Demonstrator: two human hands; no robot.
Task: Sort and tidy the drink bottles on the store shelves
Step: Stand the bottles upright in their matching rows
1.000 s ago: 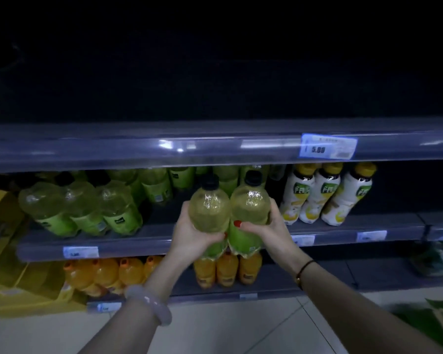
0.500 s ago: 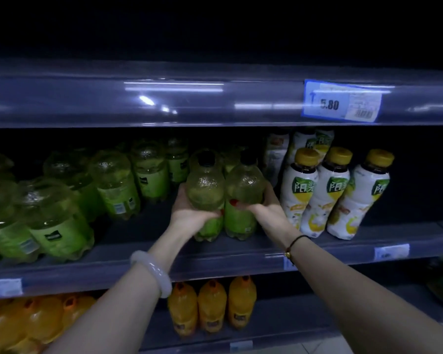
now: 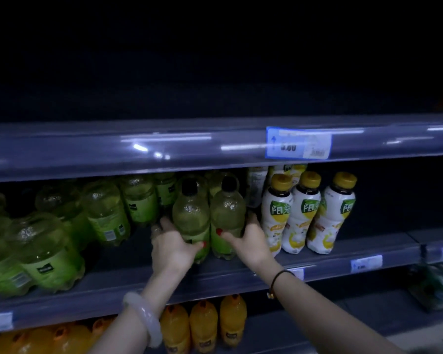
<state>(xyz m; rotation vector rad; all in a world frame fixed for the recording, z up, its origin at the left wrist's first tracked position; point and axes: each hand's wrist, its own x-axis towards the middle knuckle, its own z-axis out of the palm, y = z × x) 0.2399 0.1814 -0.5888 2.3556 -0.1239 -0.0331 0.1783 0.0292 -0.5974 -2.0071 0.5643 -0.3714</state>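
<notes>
Dim aisle, dark above the upper shelf rail (image 3: 113, 149), which carries a blue price tag (image 3: 298, 143) toward the right. On the middle shelf (image 3: 128, 274), a crowd of green-label bottles (image 3: 49, 251) fills the left side, several leaning, with a bare strip of shelf between them and the hands. The left hand (image 3: 173, 247) reaches in with a pale bangle (image 3: 143, 318) on its wrist, fingers wrapped around the lower body of the left green bottle (image 3: 191, 221), thumb across the front. Touching it stands the right green bottle (image 3: 226, 215), which the right hand (image 3: 250, 238) cups from its right side, thumb on the label; a dark cord bracelet (image 3: 279, 277) circles that wrist. Both bottles stand upright on the shelf, near its front edge. Just beside the right hand, three white tea bottles with yellow caps (image 3: 308, 213) stand in a row; past them the shelf is open to the right. Below, orange drink bottles (image 3: 203, 325) line the lower shelf.
</notes>
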